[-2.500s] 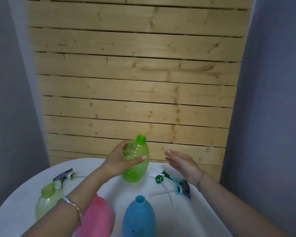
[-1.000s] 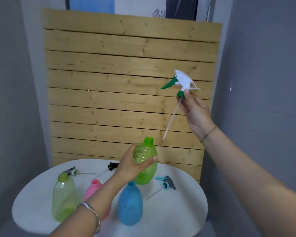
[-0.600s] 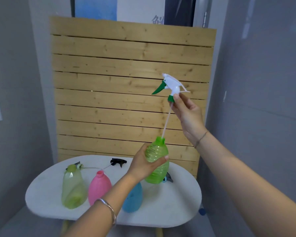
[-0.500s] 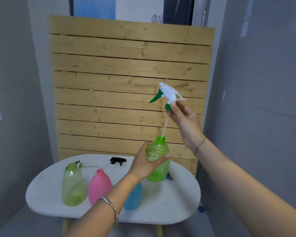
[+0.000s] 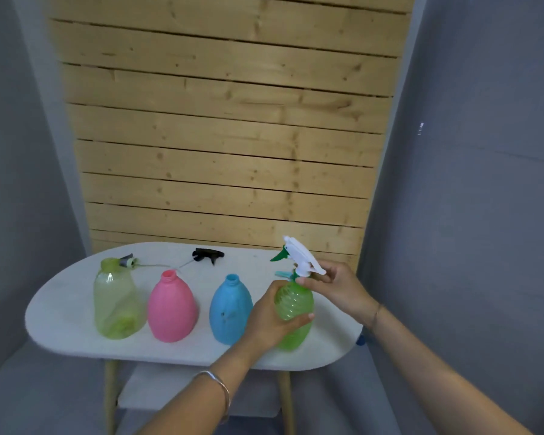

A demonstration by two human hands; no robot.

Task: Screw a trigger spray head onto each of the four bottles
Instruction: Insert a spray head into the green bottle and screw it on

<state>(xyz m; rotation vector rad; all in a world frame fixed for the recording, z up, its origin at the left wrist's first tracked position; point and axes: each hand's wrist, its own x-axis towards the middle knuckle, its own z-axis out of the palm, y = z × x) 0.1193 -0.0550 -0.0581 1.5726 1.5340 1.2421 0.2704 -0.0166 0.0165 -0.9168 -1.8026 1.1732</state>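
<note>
Blue bottle (image 5: 230, 309) near green bottle (image 5: 293, 304); room above.

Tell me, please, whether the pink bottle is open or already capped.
Open: the pink bottle stands upright on the table with its round mouth bare, no spray head on it.

Your single head-worn camera looks forward and down, from near, over the tabletop (image 5: 60, 312) toward the wooden slat panel (image 5: 226, 136).
</note>
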